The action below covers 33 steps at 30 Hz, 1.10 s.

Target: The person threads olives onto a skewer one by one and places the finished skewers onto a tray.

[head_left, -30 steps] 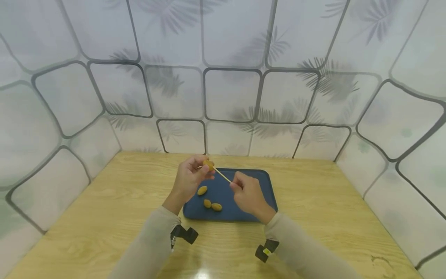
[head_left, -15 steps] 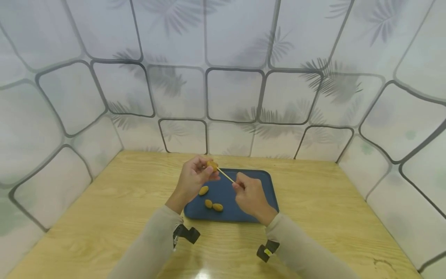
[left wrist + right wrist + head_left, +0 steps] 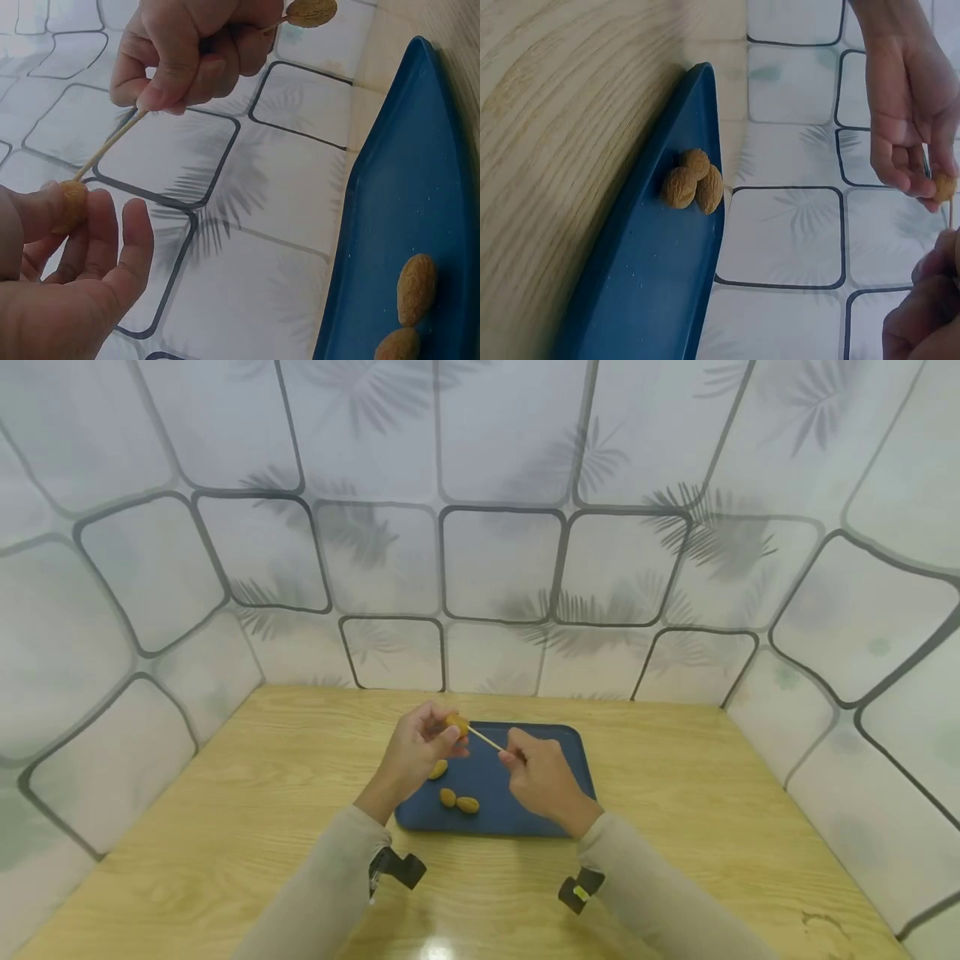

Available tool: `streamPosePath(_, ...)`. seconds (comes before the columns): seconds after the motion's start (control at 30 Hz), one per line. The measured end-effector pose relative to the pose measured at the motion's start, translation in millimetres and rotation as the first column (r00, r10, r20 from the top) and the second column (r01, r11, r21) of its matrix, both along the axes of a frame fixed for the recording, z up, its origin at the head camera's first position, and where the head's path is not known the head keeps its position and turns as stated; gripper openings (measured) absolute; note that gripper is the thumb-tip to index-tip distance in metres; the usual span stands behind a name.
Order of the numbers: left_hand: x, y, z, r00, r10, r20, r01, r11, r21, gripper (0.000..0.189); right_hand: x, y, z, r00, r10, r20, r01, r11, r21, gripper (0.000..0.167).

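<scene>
A person's left hand [image 3: 411, 747] pinches a wrinkled yellow-brown nut [image 3: 457, 724] between thumb and finger, holding it above the far left part of a blue tray [image 3: 495, 777]. The right hand [image 3: 542, 775], fingers curled, grips a thin stick [image 3: 486, 737] whose end meets that nut; how deep it goes cannot be told. In the left wrist view, a second nut [image 3: 312, 13] shows past the right hand, at the end of a thin stem. On the tray's left side lie 3 loose nuts [image 3: 467, 805], 2 of them side by side and 1 near the left wrist. The tray rests on a wood-grain table [image 3: 675, 827] before a pale wall [image 3: 502, 564] patterned with rounded outlines and grey fronds. Both forearms wear light sleeves [image 3: 330, 868].
</scene>
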<state>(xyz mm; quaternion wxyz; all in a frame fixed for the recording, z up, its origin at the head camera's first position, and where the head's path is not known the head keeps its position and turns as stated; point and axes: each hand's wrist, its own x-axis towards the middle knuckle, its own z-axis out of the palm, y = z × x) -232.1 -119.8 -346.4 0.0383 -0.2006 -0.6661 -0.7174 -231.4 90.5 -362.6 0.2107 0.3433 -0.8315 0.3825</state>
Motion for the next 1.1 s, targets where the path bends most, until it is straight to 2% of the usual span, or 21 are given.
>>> streamPosePath(0.13, -0.7, -0.8, 1.0, 0.999, 0.035, -0.008, -0.036, 0.997, -0.062, 0.02, -4.5, 6.5, 1.7, 0.992, 0.072, 0.102, -0.075, 0.997, 0.023, 0.027)
streamPosePath(0.3, -2.2, 0.6, 6.7, 0.999, 0.039, -0.036, -0.041, 0.998, -0.048, 0.021, -5.5, 9.1, 4.9, 0.953, 0.113, 0.28, -0.11, 0.994, -0.026, 0.019)
streamPosePath(0.4, -2.9, 1.5, 10.3, 0.998, 0.054, -0.014, -0.054, 0.998, 0.032, 0.018, -4.3, 11.0, 7.4, 0.932, 0.132, 0.337, -0.128, 0.991, -0.036, 0.013)
streamPosePath(0.47, -3.3, 0.9, 12.7, 0.998, 0.07, 0.011, -0.071, 0.99, 0.126, 0.014, -3.7, 14.4, 8.1, 0.924, 0.143, 0.354, -0.138, 0.99, -0.038, 0.019)
streamPosePath(0.53, -3.4, -1.4, 15.3, 0.996, 0.083, 0.039, -0.09, 0.967, 0.24, 0.013, -2.6, 20.5, 8.8, 0.926, 0.138, 0.35, -0.134, 0.99, -0.037, 0.028)
streamPosePath(0.63, -3.9, -7.7, 18.4, 0.994, 0.093, 0.052, -0.106, 0.917, 0.384, 0.01, -0.7, 34.2, 6.3, 0.926, 0.111, 0.36, -0.105, 0.994, -0.038, 0.034)
streamPosePath(0.73, -4.5, -14.9, 21.4, 0.994, 0.096, 0.044, -0.106, 0.869, 0.484, 0.008, 3.7, 48.1, 3.8, 0.898, 0.13, 0.42, -0.115, 0.991, -0.061, 0.035)
streamPosePath(0.8, -4.8, -18.5, 23.2, 0.995, 0.098, 0.033, -0.1, 0.841, 0.532, 0.011, 8.3, 54.0, 2.7, 0.874, 0.166, 0.456, -0.149, 0.986, -0.074, 0.034)
streamPosePath(0.9, -5.4, -20.8, 25.1, 0.995, 0.094, 0.031, -0.095, 0.803, 0.588, 0.015, 16.0, 56.2, 2.7, 0.824, 0.264, 0.501, -0.228, 0.964, -0.134, 0.032)
streamPosePath(1.0, -5.6, -19.6, 25.5, 0.994, 0.101, 0.044, -0.106, 0.782, 0.614, 0.013, 23.8, 53.0, 3.3, 0.786, 0.324, 0.527, -0.267, 0.946, -0.184, 0.035)
streamPosePath(1.03, -5.5, -19.0, 25.6, 0.993, 0.104, 0.05, -0.112, 0.775, 0.622, 0.014, 26.1, 51.4, 3.4, 0.778, 0.333, 0.533, -0.27, 0.943, -0.194, 0.037)
streamPosePath(1.1, -5.6, -18.1, 25.1, 0.991, 0.116, 0.062, -0.129, 0.763, 0.633, 0.016, 30.6, 47.3, 3.8, 0.795, 0.325, 0.513, -0.263, 0.946, -0.192, 0.038)
